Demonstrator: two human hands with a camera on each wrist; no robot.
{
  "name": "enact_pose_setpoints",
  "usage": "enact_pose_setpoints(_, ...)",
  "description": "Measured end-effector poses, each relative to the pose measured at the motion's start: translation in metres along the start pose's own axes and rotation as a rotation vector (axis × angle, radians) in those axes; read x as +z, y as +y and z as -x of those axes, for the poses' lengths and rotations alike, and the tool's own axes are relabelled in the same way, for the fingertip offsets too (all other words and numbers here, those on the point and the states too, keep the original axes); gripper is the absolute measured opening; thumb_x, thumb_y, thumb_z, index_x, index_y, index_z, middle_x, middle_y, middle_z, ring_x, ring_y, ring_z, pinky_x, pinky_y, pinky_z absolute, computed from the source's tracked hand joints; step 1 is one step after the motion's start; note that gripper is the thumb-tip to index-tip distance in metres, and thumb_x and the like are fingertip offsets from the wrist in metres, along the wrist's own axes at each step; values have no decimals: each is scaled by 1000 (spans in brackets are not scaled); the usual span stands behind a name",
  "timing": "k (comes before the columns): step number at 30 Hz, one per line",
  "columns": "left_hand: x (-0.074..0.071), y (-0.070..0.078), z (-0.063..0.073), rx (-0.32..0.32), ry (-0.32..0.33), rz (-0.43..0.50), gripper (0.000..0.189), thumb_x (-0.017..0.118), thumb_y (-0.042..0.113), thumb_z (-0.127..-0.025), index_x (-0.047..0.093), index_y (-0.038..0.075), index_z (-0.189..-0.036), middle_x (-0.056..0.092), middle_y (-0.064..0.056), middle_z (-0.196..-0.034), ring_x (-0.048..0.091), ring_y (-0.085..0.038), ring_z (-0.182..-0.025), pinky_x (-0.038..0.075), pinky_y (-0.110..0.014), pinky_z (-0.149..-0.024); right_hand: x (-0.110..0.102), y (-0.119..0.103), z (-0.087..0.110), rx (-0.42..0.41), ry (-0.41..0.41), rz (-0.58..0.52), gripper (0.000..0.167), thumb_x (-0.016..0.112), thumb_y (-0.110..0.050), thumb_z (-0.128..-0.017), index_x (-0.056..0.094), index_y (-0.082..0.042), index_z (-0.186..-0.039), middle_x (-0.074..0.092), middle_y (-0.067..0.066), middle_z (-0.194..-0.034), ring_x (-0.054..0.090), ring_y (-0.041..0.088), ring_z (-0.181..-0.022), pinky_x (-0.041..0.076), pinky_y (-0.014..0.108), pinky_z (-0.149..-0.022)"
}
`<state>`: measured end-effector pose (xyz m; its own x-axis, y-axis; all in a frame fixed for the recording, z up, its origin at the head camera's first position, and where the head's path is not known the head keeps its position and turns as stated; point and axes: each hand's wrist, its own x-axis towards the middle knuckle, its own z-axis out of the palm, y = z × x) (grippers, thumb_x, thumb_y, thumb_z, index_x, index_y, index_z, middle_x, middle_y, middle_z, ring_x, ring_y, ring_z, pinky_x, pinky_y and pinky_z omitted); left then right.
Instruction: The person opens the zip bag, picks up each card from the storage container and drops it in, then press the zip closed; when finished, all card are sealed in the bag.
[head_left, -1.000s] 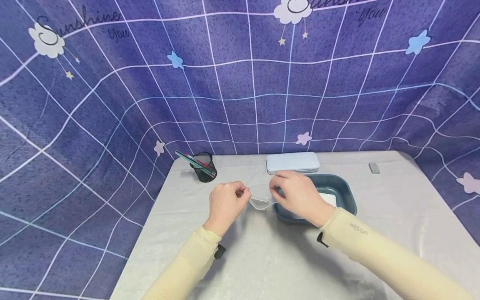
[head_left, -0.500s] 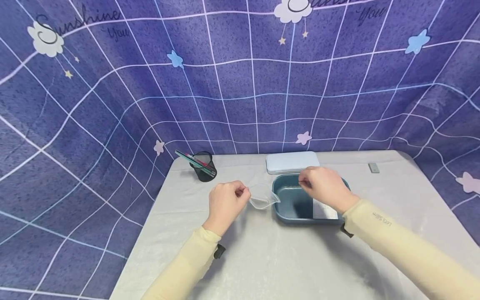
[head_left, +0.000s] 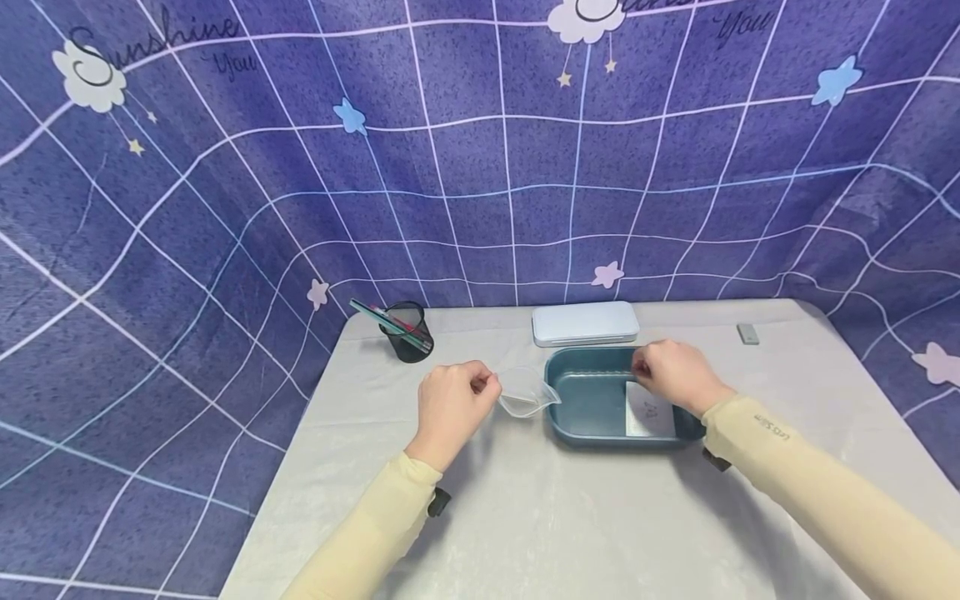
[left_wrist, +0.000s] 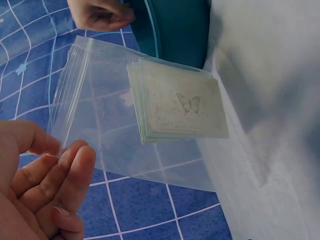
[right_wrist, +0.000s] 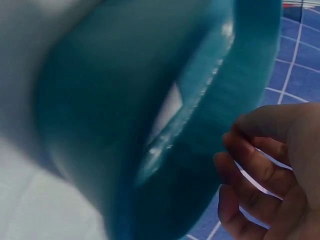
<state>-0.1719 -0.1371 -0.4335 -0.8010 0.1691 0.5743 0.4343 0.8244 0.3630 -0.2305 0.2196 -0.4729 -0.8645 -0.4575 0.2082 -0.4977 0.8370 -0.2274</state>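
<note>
So, a clear plastic zip bag (left_wrist: 160, 170) is pinched at its ridged edge by the left grip (head_left: 453, 408), pale butterfly-printed cards (left_wrist: 175, 107) carried inside, above the light grey tabletop (head_left: 525, 517), just beside the rectangular teal tray (head_left: 600, 442). Over the tray's right side, the right grip (head_left: 681, 377) is loosely curled, nothing seen held. Light, limp and slippery, probably; that stiffer edge is best gripped.

The head view is bright and sharp, with soft shadows beneath the cream sleeves (head_left: 795, 471) on the counter (head_left: 540, 517). Both wrist views are dimmer; in the right one, the teal basin's (right_wrist: 90, 95) near wall blurs and white glints dot its inside.
</note>
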Motion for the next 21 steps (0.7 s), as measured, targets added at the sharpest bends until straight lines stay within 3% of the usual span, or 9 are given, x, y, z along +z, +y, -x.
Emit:
enact_pose_setpoints(6, 0, -1, 0, -13, -16, 2, 13, 71, 18, -82, 76, 21, -71, 68, 14, -64, 62, -7, -56, 47, -36, -55, 11, 10, 4, -7, -29, -10, 11, 72, 0, -81, 74, -11, -78, 69, -1, -73, 66, 23, -66, 57, 50, -67)
enact_pose_setpoints(10, 0, -1, 0, -11, -17, -2, 12, 72, 19, -82, 77, 21, -72, 68, 14, -64, 62, -7, -57, 47, -36, -55, 16, 14, 6, -17, -89, -26, 14, 79, -2, -79, 70, -10, -74, 66, -1, -71, 61, 20, -65, 55, 48, -68)
enact_pose_setpoints(14, 0, -1, 0, -8, -11, -5, 12, 72, 20, -82, 77, 21, -71, 68, 14, -64, 62, -8, -56, 47, -36, -55, 18, 17, 8, -11, -171, -45, 24, 89, -14, -77, 66, -9, -72, 58, -1, -72, 51, 18, -65, 52, 46, -67)
enact_pose_setpoints(17, 0, -1, 0, -13, -17, -8, 12, 72, 19, -82, 77, 22, -71, 68, 14, -64, 62, -8, -56, 47, -36, -55, 18, 17, 9, 0, -221, -35, 34, 93, -26, -74, 68, -4, -79, 56, 3, -77, 54, 21, -70, 53, 47, -70)
enact_pose_setpoints(21, 0, -1, 0, -13, -26, -8, 13, 71, 19, -83, 77, 22, -71, 68, 14, -64, 63, -8, -57, 47, -36, -56, 19, 16, 11, 12, -245, -13, 57, 96, -35, -69, 72, 7, -98, 63, 12, -88, 62, 29, -81, 55, 52, -79)
